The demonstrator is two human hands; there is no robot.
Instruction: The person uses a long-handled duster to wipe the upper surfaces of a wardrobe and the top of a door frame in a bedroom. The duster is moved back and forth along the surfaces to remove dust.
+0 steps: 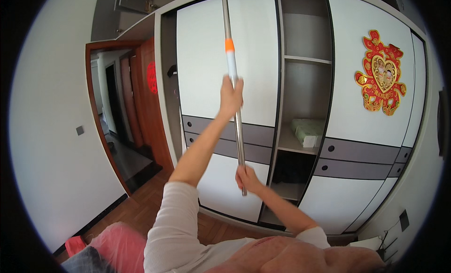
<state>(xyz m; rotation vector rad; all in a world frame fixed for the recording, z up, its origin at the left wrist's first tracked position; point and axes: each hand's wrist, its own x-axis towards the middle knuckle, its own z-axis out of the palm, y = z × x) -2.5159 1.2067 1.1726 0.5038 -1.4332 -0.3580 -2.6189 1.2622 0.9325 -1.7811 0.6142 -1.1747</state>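
A telescopic metal pole (239,139) rises nearly upright in front of me, leaning slightly left toward its top. My left hand (232,96) is wrapped around it just under a white sleeve with an orange collar (229,45). Lower down, my right hand (248,178) grips the pole close to its bottom end, which sticks out a little below the fingers. The pole's top runs past the upper edge of the picture, so whatever it bears there is hidden. Behind it stands a wardrobe with white sliding doors (206,58) and grey bands.
Between the doors, open shelves (307,60) hold a green and white package (306,132). A red and gold paper decoration (382,74) hangs on the right door. At left is a wooden doorway (92,96); cabinet doors (105,19) stand open above. Pink covered material (121,243) lies lower left.
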